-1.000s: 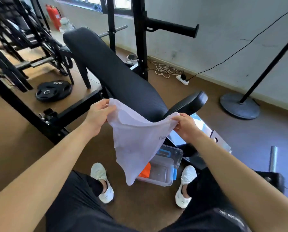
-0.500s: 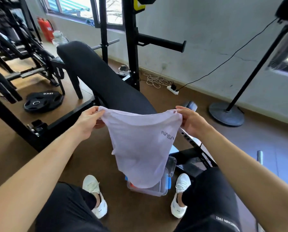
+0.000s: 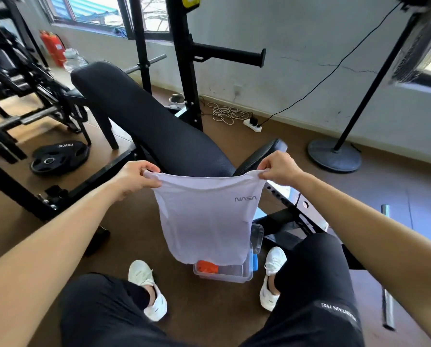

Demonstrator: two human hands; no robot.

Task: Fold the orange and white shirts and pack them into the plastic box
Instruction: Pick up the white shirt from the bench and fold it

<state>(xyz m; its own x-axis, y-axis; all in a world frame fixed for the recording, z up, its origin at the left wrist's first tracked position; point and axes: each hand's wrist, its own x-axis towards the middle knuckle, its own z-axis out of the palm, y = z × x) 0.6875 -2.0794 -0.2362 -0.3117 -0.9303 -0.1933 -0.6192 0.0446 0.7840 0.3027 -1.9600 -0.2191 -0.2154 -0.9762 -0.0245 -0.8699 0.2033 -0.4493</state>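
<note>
White shirt (image 3: 204, 221) is hanging from left hand (image 3: 134, 179) and right hand (image 3: 279, 169), each pinching a top corner; orange shirt (image 3: 206, 267) is lying in the plastic box (image 3: 234, 279), so folding seems next.

Gym room, padded weight bench (image 3: 144, 121), black rack upright (image 3: 184, 71), weight plate (image 3: 59, 157) on the floor

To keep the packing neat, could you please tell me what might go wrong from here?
The white shirt hangs loose from the left hand and right hand, each with a pinch grip on a top corner; a slip could drop it onto the floor. Its hem dangles over the plastic box and the orange shirt; lowered now, it would likely bunch up.
</note>
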